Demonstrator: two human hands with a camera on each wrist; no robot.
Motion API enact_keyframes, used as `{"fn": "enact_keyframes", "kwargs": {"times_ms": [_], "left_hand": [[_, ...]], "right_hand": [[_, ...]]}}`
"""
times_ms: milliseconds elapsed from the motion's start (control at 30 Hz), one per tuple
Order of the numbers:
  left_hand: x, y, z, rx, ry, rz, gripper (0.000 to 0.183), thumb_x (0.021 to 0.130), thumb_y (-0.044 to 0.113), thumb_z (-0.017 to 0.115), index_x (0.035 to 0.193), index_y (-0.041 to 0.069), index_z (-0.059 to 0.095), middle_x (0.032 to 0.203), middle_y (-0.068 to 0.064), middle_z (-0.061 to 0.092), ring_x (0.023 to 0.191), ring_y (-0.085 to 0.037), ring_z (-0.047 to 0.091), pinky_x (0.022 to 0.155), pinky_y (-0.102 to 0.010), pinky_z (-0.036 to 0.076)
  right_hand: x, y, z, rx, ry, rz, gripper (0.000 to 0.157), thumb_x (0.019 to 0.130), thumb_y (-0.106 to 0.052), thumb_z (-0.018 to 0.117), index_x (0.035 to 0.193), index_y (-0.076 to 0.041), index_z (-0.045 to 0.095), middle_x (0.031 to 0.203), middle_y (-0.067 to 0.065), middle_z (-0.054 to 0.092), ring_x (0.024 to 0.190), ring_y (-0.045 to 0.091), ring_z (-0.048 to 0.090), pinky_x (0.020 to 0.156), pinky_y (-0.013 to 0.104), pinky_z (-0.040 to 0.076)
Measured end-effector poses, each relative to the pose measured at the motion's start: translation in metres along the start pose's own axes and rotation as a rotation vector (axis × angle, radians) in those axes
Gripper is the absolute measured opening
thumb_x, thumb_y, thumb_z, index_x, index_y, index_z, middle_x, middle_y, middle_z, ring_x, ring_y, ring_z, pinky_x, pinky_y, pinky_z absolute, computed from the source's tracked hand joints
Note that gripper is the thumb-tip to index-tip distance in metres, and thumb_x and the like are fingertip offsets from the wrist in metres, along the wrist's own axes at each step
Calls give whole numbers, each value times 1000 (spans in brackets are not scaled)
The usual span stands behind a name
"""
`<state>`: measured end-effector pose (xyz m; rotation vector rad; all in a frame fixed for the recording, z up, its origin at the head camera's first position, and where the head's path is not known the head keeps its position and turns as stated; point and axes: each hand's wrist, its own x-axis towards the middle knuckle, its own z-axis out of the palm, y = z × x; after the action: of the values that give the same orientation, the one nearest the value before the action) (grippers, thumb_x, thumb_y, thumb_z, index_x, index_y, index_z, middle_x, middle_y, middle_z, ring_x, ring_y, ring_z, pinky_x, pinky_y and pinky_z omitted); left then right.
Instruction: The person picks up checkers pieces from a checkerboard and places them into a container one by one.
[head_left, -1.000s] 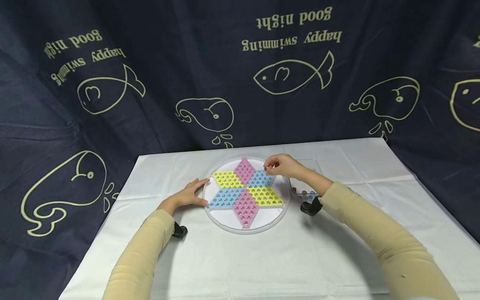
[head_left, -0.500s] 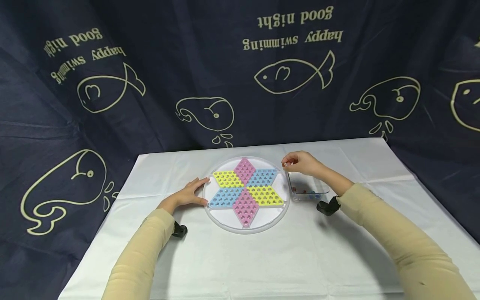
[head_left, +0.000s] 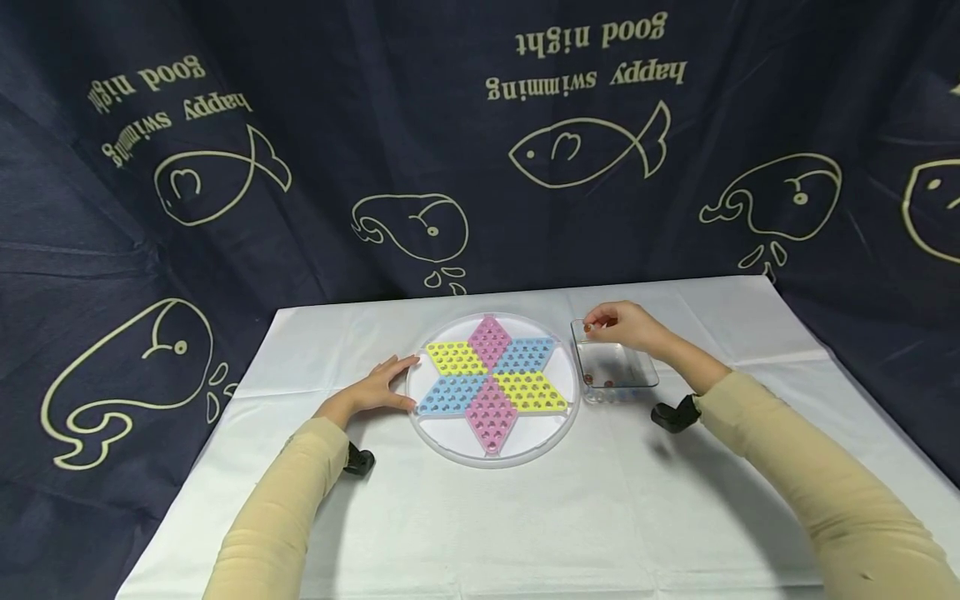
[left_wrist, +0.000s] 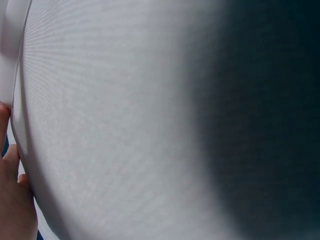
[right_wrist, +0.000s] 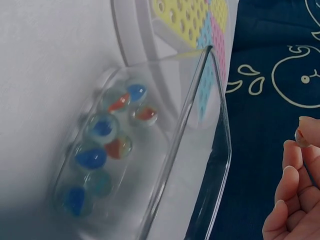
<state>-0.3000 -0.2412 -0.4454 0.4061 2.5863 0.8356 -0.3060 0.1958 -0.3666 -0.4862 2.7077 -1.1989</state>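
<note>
A round white Chinese checkers board (head_left: 442, 437) with a pink, yellow and blue star lies mid-table. My left hand (head_left: 372, 390) touches its left rim with fingers spread; in the left wrist view only part of that hand (left_wrist: 17, 200) shows at the edge. My right hand (head_left: 626, 325) is above the clear box (head_left: 626, 382), right of the board, pinching a clear marble with a red-orange swirl (right_wrist: 301, 138) between thumb and fingertip. Several glass marbles (right_wrist: 91, 156), blue-swirled and red-swirled, lie along one side of the box. Whether marbles sit in the board's holes is too small to tell.
A white cloth (head_left: 540, 533) covers the table. Behind it hangs a dark blue curtain (head_left: 315, 100) with fish and whale outlines. The box's tall clear walls stand close beside the board's right rim.
My right hand has moved right, from over the board's upper blue section to above the clear box, with a red-orange marble still in its fingertips. My left hand has stayed at the rim.
</note>
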Motion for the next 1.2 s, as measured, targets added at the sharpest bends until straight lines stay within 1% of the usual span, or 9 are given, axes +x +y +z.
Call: {"fn": "enact_keyframes", "kwargs": {"times_ms": [133,300,567,700,800,1000,1200], "left_hand": [[0,1,0,0,2,7,96,69,44,76,145,18,24,151,-24,3,136,-48,-2,106,-65,5],[0,1,0,-3,-3,6,97,68,46,76,145,18,23,151,-24,3,136,-48,-3,105,-65,5],[0,-2,-1,5,-1,4,97,68,46,76,145,18,24,151,-24,4,136,-48,-2,106,-65,6],[0,-3,-1,9,1,6,97,68,46,76,145,18,24,151,-24,4,136,-47,-2,106,-64,6],[0,-3,-1,9,0,3,97,68,46,76,145,19,23,151,-23,4,136,-47,-2,106,-64,6],[0,-2,-1,8,0,-3,97,68,46,76,145,19,23,151,-23,3,136,-47,-2,106,-65,6],[-1,-1,-2,6,-2,-11,96,69,46,76,145,20,23,152,-22,3,136,-47,-2,105,-65,7]], "right_hand": [[-4,4,-5,-12,7,14,26,85,-11,63,105,4,61,89,8,59,78,16,48,64,25,44],[-8,10,-8,-23,16,12,27,84,-9,62,106,7,61,88,7,59,75,13,47,62,22,43],[-13,22,-10,-6,5,50,26,85,-10,62,105,6,60,86,5,58,75,14,47,63,24,44],[-15,26,-10,3,0,51,26,85,-11,61,104,7,60,84,4,57,75,12,47,63,22,43],[-18,28,-10,10,-1,48,25,85,-10,60,103,7,60,84,5,57,75,10,48,63,21,43],[-21,30,-11,4,-1,47,29,85,-12,59,106,9,59,86,6,59,76,11,49,65,22,43],[-20,32,-12,13,10,56,31,85,-14,60,107,8,59,85,3,57,76,10,49,66,21,43]]}}
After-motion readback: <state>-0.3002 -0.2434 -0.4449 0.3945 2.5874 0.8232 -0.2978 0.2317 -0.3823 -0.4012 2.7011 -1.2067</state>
